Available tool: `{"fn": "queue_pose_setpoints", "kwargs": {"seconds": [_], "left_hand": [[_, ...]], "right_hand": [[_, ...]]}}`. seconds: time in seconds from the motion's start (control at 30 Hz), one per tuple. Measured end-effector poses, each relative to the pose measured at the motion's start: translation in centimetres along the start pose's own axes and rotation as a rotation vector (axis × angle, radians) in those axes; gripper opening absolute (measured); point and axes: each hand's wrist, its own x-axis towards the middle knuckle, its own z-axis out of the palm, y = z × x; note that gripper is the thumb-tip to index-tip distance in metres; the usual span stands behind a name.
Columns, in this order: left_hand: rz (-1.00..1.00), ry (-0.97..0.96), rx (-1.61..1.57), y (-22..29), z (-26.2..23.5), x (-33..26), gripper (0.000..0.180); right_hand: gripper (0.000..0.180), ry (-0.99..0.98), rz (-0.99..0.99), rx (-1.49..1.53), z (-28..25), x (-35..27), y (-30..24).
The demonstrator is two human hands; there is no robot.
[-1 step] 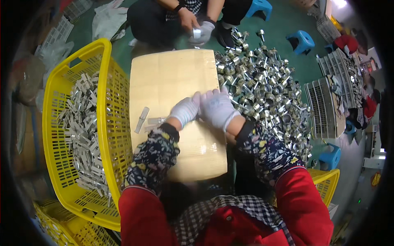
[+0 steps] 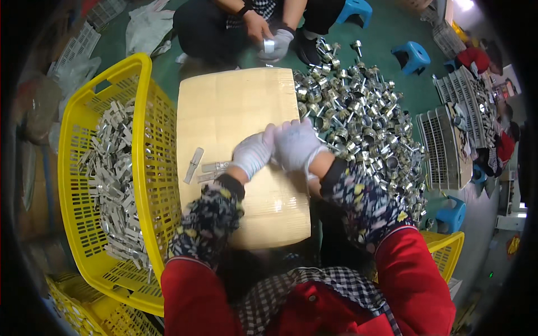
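Observation:
My left hand (image 2: pixel 255 151) and my right hand (image 2: pixel 296 145), both in white gloves, meet over the right half of a tan cardboard-covered surface (image 2: pixel 235 101). The fingers of both are curled closed and press against each other. Whatever is between them is hidden. Beside my left wrist lie two flat grey metal clips (image 2: pixel 214 167), partly covered by my sleeve. Another such slim metal clip (image 2: pixel 194 164) rests farther left on the cardboard.
To the left stands a yellow basket (image 2: pixel 144 129) filled with similar metal pieces. A heap of shiny metal cups with stems (image 2: pixel 358 106) covers the floor at right. Opposite, a co-worker's gloved hand (image 2: pixel 276 47) holds a metal piece. Blue stools (image 2: pixel 412 56) stand beyond.
My right hand and forearm have shifted slightly left and turned a little. My left forearm has moved slightly, showing more of the two clips beside it.

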Motion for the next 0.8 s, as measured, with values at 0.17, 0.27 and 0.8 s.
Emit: {"fn": "queue_pose_setpoints", "kwargs": {"seconds": [0.17, 0.27, 0.8], "left_hand": [[-0.075, 0.052, 0.055, 0.9, -1.1, 1.6, 0.04], [-0.15, 0.005, 0.045, -1.7, -1.0, 3.2, 0.047], [-0.076, 0.042, 0.277, -0.2, -0.6, 1.5, 0.03]], "right_hand": [[0.054, -0.311, 0.013, 0.172, -2.3, 2.6, 3.2], [0.052, 0.335, 0.075, -0.144, 1.2, 2.1, 1.3], [0.05, -0.059, 0.03, 0.001, -1.7, 2.0, 1.4]]}}
